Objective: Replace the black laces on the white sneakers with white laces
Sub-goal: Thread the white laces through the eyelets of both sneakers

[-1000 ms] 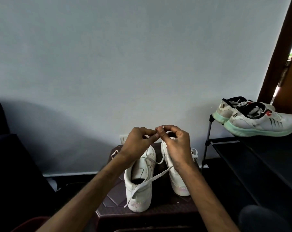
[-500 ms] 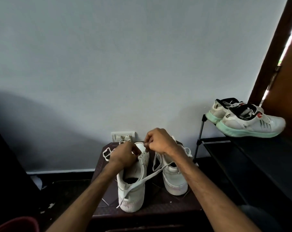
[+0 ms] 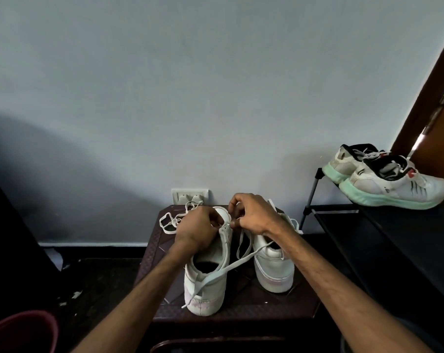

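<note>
Grey wall [image 3: 216, 98] filled most of the head view. Black shoe rack [image 3: 384, 225] stood on the right, carrying a pair of mint-soled trainers [image 3: 394, 187]. Dark brown plastic table [image 3: 241, 305] sat low centre against the wall, with a red bucket [image 3: 22, 329] at bottom left.

Both forearms reached forward over the table and converged at the far end of the left sneaker [image 3: 207, 284]. Right sneaker [image 3: 274, 272] sat just beside it. Both were on the table, heels toward the camera.

Left hand [image 3: 198, 231]: back up, fingers curled down onto the left sneaker's eyelet row, gripping the upper there. Fingertips were hidden, so could not tell whether it also pinched lace.

Right hand [image 3: 254, 215]: wrist cocked inward, thumb and forefinger pinched on the white lace [image 3: 231, 267] right at the top of that eyelet row, other fingers loosely curled above. The hands nearly touched at the pinch.

Lace dropped from the pinch between the sneakers and looped. It then crossed the left sneaker's opening and hung off the heel side, tip near the table.

Second loose lace [image 3: 168, 221] lay tangled at the table's far left corner, partly behind the left hand. Wall socket [image 3: 189, 196] was behind it.
</note>
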Available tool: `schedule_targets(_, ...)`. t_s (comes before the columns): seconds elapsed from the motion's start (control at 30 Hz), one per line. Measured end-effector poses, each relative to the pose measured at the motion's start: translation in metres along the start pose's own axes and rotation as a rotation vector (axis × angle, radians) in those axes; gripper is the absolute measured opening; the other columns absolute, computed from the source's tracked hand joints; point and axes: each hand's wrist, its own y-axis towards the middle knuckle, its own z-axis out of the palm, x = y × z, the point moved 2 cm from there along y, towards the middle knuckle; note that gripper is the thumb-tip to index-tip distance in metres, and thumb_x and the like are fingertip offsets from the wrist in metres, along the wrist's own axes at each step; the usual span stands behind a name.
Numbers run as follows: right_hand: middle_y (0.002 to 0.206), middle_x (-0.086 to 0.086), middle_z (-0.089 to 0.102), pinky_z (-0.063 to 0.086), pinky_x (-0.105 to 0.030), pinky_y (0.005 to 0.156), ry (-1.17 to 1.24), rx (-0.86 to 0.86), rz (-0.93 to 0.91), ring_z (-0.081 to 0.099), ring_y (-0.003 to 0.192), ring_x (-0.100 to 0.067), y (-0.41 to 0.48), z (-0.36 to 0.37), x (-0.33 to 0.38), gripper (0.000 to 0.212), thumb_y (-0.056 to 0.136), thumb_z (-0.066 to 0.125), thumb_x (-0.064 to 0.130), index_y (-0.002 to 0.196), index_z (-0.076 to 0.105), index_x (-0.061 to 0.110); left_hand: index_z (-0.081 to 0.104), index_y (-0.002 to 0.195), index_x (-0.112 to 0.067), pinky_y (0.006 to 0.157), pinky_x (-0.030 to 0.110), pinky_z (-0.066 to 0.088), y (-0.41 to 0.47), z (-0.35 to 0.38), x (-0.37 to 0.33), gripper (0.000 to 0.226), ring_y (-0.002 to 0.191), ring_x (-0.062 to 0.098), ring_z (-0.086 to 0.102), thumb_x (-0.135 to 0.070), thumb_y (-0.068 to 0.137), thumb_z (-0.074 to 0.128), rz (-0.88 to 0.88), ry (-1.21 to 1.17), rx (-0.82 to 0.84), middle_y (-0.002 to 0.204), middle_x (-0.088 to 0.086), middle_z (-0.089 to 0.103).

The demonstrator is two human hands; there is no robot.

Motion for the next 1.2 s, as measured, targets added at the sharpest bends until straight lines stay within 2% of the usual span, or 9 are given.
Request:
schedule_targets(0.13,0.083,0.011,0.071,0.054,-0.032,0.077,-0.086,0.005,0.007,0.066,0.083,-0.011,0.006,0.004,0.008,0.034,0.068,0.082,0.015,0.085,0.058,0.030,0.072,0.092,-0.027,0.067,0.024,0.042,0.001,0.001,0.000,0.010,0.087,0.011,0.066,-0.028,0.082,0.070,0.000,0.024,0.003,0.089,-0.009,0.073)
schedule_targets(0.27,0.081,0.006,0.071,0.055,-0.037,0.079,-0.062,0.077,-0.015,0.067,0.082,-0.016,0.013,0.006,0.010,0.039,0.066,0.086,0.013,0.085,0.056,0.029,0.072,0.086,-0.031,0.075,0.029,0.051,0.002,0.002,0.001,0.006,0.090,0.014,0.067,-0.032,0.080,0.073,-0.037,0.059,0.006,0.093,-0.010,0.072)
schedule_targets(0.5,0.078,-0.004,0.073,0.053,-0.030,0.071,0.074,0.106,-0.041,0.067,0.071,-0.014,0.008,-0.002,0.005,0.026,0.068,0.087,0.012,0.089,0.073,0.016,0.071,0.089,-0.025,0.075,0.027,0.046,0.008,-0.012,-0.010,0.011,0.098,0.023,0.066,-0.031,0.082,0.066,-0.077,0.158,0.042,0.100,-0.001,0.071)
schedule_targets(0.63,0.097,-0.001,0.074,0.049,-0.026,0.079,-0.025,0.134,-0.094,0.066,0.088,-0.012,0.009,-0.003,0.016,0.018,0.089,0.070,0.031,0.103,0.076,0.021,0.061,0.078,-0.025,0.069,0.024,0.044,0.011,-0.025,0.001,0.009,0.091,0.020,0.067,-0.024,0.078,0.070,-0.129,0.019,0.039,0.092,-0.002,0.071)
schedule_targets(0.77,0.076,0.006,0.072,0.042,-0.016,0.059,-0.031,0.202,-0.096,0.055,0.059,0.004,0.015,0.003,0.035,0.024,0.091,0.066,0.040,0.087,0.078,0.020,0.060,0.077,-0.022,0.069,0.032,0.055,0.005,-0.031,0.010,0.012,0.082,0.022,0.068,-0.026,0.080,0.071,-0.189,-0.141,-0.035,0.086,0.001,0.071)
schedule_targets(0.93,0.077,0.001,0.076,0.056,-0.037,0.078,0.109,0.159,-0.033,0.068,0.073,-0.013,0.020,0.006,0.028,0.006,0.087,0.073,0.020,0.082,0.078,0.017,0.064,0.080,-0.020,0.074,0.028,0.050,-0.003,-0.022,0.022,0.012,0.087,0.023,0.065,-0.029,0.082,0.071,-0.244,-0.263,-0.072,0.081,-0.001,0.065)
schedule_targets(1.03,0.071,0.005,0.072,0.055,-0.032,0.073,0.049,0.144,-0.042,0.061,0.063,-0.006,0.018,0.006,0.030,0.004,0.081,0.078,0.020,0.083,0.078,0.017,0.062,0.075,-0.016,0.066,0.028,0.041,-0.006,-0.014,0.021,0.033,0.075,0.017,0.056,-0.046,0.079,0.073,-0.227,-0.330,0.059,0.072,-0.002,0.059)
schedule_targets(1.13,0.076,0.001,0.073,0.054,-0.027,0.070,-0.002,0.150,-0.025,0.062,0.063,-0.005,0.017,0.005,0.032,0.009,0.080,0.079,0.017,0.088,0.078,0.013,0.063,0.076,-0.014,0.064,0.029,0.039,-0.007,-0.016,0.021,0.033,0.077,0.018,0.057,-0.045,0.080,0.072,-0.205,-0.166,0.147,0.074,0.000,0.060)
schedule_targets(1.2,0.081,-0.003,0.076,0.058,-0.033,0.077,-0.026,0.172,0.009,0.066,0.069,-0.009,0.018,0.003,0.034,0.009,0.080,0.080,0.015,0.088,0.078,0.012,0.071,0.094,-0.009,0.072,0.030,0.043,-0.005,-0.019,0.021,0.034,0.094,0.025,0.064,-0.040,0.084,0.068,-0.188,0.022,0.123,0.094,0.008,0.070)
